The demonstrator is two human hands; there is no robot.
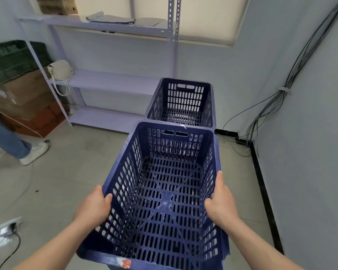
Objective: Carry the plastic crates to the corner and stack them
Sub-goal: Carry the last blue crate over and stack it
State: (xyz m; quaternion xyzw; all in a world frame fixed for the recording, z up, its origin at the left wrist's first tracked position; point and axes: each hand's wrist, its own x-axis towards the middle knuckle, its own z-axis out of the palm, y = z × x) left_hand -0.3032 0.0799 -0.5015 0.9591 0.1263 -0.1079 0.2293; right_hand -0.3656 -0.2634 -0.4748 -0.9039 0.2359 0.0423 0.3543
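Blue plastic, held: you have the carried crate (160,191) up off the floor (66,172) between both hands, open side up, long axis pointing away from you; walls and bottom are slotted; a torn sticker sits on the near rim.
Left hand: your left hand (94,207) grips the left long rim near your end; thumb hooked over to the inside; the other fingers go down the outer wall, hidden.
Right hand: your right hand (220,203) grips the right long rim opposite; thumb inside against the wall; forefinger laid along the rim top; the rest out of sight outside.
Corner crate: a second blue crate (183,100) of the same kind stands upright in the corner, just right of the shelf unit (113,80); the far end of the carried crate lies just before its near rim and seems slightly above it, though the wide lens makes that hard to judge.
Shelf unit: pale metal, along the back wall; a cream handbag (60,70) sits at the left end of its middle shelf, strap hanging over the edge.
Left edge: brown cardboard boxes (25,98) stacked; a dark green crate (14,59) on top of them; a person's leg in jeans (6,137) and a white shoe (35,151), blurred.
Right wall: a bundle of cables (281,98) runs down to the floor near the corner.
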